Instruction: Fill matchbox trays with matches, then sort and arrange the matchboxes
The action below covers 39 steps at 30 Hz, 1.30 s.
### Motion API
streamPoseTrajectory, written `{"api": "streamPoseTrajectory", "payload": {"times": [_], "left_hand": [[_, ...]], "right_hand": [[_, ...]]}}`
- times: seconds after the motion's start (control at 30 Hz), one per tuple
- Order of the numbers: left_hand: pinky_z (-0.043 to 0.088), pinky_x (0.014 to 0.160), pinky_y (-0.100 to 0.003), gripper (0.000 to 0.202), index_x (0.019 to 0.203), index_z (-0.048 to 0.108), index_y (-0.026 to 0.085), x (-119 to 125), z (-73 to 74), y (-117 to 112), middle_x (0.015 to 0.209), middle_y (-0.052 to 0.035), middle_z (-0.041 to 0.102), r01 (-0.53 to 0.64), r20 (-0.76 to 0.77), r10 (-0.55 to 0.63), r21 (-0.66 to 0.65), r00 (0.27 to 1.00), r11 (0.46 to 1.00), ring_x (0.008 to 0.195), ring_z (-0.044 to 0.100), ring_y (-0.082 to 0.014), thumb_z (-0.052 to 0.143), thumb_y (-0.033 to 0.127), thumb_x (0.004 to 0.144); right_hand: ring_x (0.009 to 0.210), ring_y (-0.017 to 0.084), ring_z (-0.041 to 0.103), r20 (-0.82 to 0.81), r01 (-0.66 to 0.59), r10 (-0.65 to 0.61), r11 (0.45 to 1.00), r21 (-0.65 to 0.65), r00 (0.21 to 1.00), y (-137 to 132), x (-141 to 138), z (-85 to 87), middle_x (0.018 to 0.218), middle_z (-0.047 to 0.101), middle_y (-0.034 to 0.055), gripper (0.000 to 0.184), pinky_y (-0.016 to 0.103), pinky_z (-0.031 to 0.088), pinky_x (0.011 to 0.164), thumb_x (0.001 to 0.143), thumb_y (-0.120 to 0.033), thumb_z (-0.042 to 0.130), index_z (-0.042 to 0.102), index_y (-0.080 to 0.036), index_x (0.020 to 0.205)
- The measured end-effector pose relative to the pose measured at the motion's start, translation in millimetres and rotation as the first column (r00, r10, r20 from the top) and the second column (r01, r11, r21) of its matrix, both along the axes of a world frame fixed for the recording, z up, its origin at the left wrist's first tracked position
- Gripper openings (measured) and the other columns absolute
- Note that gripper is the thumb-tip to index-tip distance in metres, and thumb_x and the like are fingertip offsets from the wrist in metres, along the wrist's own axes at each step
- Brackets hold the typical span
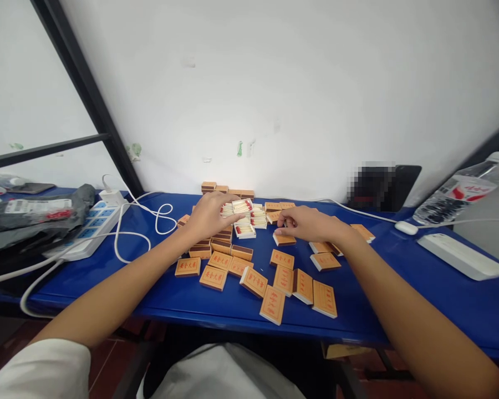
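My left hand [213,215] is closed on a small white matchbox tray [243,205] full of red-tipped matches, thumb below and fingers above. Other open trays [245,230] of matches lie beneath and beside it. My right hand [310,224] has its fingers curled onto the far edge of an orange matchbox [284,240], right of the trays; its thumb is partly hidden. Stacked matchboxes with dark striking sides [221,246] stand under my left wrist. Several closed matchboxes with red print [273,304] lie scattered nearer to me.
More matchboxes [209,187] are stacked against the wall. On the left of the blue table [158,299] are a power strip [93,227], looping white cables and a dark plastic bag [37,216]. A white case [461,256], a dark tablet [399,185] and a plastic bottle [457,191] are at right.
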<state>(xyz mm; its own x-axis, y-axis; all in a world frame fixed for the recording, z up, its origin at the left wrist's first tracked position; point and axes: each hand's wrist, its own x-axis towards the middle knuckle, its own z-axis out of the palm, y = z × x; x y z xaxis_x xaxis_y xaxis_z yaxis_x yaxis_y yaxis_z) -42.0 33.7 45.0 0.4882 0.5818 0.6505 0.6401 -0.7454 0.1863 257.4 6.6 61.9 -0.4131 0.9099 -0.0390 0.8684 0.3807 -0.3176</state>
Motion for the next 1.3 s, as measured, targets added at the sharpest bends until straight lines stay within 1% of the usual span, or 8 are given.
{"api": "streamPoseTrajectory", "payload": {"times": [0.2,0.37,0.47,0.63,0.77,0.83,1.1,1.3], "left_hand": [[0.056,0.092,-0.044,0.038,0.122,0.074,0.023,0,2.1,-3,0.116,-0.009,0.079,-0.026,-0.016,0.025,-0.025,1.0,0.999,0.108,0.072,-0.0287,0.076,0.046,0.092],[0.056,0.09,-0.044,0.038,0.12,0.075,0.022,1,2.9,-4,0.115,-0.0081,0.079,-0.003,-0.018,0.003,-0.029,1.0,1.0,0.106,0.073,-0.0289,0.077,0.046,0.091],[0.056,0.089,-0.044,0.038,0.119,0.076,0.024,4,3.1,-7,0.114,-0.0065,0.08,0.008,-0.003,-0.008,-0.016,1.0,1.0,0.105,0.074,-0.0287,0.077,0.049,0.09],[0.055,0.084,-0.042,0.041,0.114,0.077,0.022,9,0.0,-11,0.109,-0.007,0.081,0.004,0.009,-0.004,0.023,1.0,1.0,0.098,0.076,-0.0281,0.08,0.053,0.087],[0.052,0.082,-0.042,0.051,0.119,0.075,0.02,13,-6.2,-15,0.095,-0.0072,0.081,-0.002,-0.027,0.004,0.101,1.0,0.995,0.088,0.074,-0.0277,0.079,0.059,0.086],[0.051,0.084,-0.042,0.058,0.122,0.073,0.02,16,-8.3,-17,0.092,-0.007,0.08,0.01,-0.057,-0.003,0.122,0.998,0.992,0.086,0.073,-0.0275,0.079,0.063,0.084],[0.051,0.082,-0.04,0.069,0.132,0.067,0.019,23,-7.5,-28,0.092,-0.007,0.077,0.105,-0.051,-0.106,-0.021,0.993,0.994,0.088,0.07,-0.0268,0.082,0.063,0.081],[0.054,0.092,-0.044,0.071,0.133,0.067,0.021,22,-2.6,-30,0.122,-0.0117,0.076,0.165,0.053,-0.161,-0.087,0.986,0.982,0.108,0.07,-0.0295,0.082,0.064,0.079]], "right_hand": [[0.067,0.019,0.062,-0.032,-0.068,0.07,0.997,0.045,0.997,11,-2,-15.1,0.078,0.07,0.0029,0.015,0.03,0.037,0.06,0.098,-0.032,0.056,0.068,-0.022,0.097],[0.068,0.018,0.061,-0.061,-0.015,0.021,0.995,0.102,0.998,11,-4,-16.0,0.077,0.069,0.0024,0.015,0.028,0.036,0.059,0.096,-0.031,0.06,0.07,-0.022,0.101],[0.071,0.018,0.061,-0.242,0.012,0.01,0.996,0.087,0.97,8,-9,-12.3,0.08,0.07,0.0041,0.022,0.028,0.039,0.061,0.095,-0.041,0.064,0.072,-0.02,0.093],[0.06,0.012,0.051,-0.679,-0.013,-0.149,0.974,-0.227,0.719,-7,-38,-9.9,0.084,0.071,0.0049,0.04,0.024,0.037,0.051,0.095,-0.058,0.065,0.072,-0.019,0.096],[0.045,0.008,0.038,-0.782,0.016,-0.356,0.914,-0.406,0.512,-16,-61,-16.2,0.064,0.061,-0.0005,0.032,0.022,0.023,0.039,0.093,-0.05,0.071,0.068,-0.019,0.101],[0.042,0.007,0.034,-0.794,0.021,-0.389,0.902,-0.431,0.467,-18,-65,-19.0,0.057,0.056,-0.0031,0.026,0.021,0.021,0.039,0.093,-0.044,0.072,0.066,-0.019,0.101],[0.045,0.007,0.034,-0.783,0.075,-0.392,0.909,-0.409,0.483,-18,-61,-13.9,0.053,0.048,-0.0044,0.021,0.02,0.021,0.04,0.091,-0.039,0.074,0.068,-0.018,0.091],[0.051,0.009,0.038,-0.781,0.051,-0.323,0.935,-0.352,0.534,-17,-57,-14.3,0.057,0.048,-0.0034,0.031,0.021,0.023,0.044,0.086,-0.048,0.076,0.073,-0.018,0.091]]}}
